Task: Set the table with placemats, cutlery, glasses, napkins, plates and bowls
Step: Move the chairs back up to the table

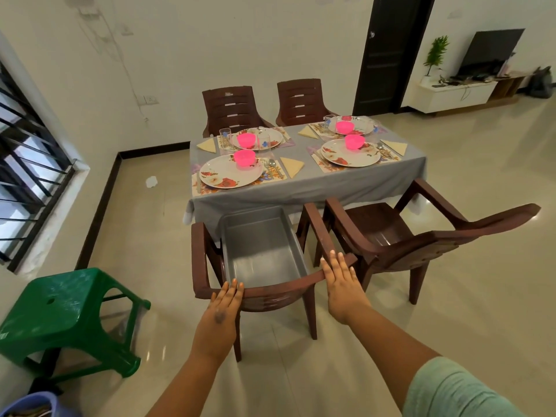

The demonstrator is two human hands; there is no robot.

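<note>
two flat hands on a chair back, four places laid on the table beyond.

the left hand [225, 299] and the right hand [340, 278] lie with straight fingers on the top rail of the near brown chair [270, 288], grasping nothing. a grey tub [261, 245] sits on that chair's seat, just under the table edge. the table [301, 188], under a grey cloth, carries four floral placemats, each with a flowered plate; the nearest plate [224, 176] has a pink bowl [244, 157] at its far rim, cutlery [272, 168] to its right and a folded yellow napkin [292, 166] beyond that. a glass [225, 136] stands by the far left setting. a green stool [66, 308] stands on the floor to the left.
</note>
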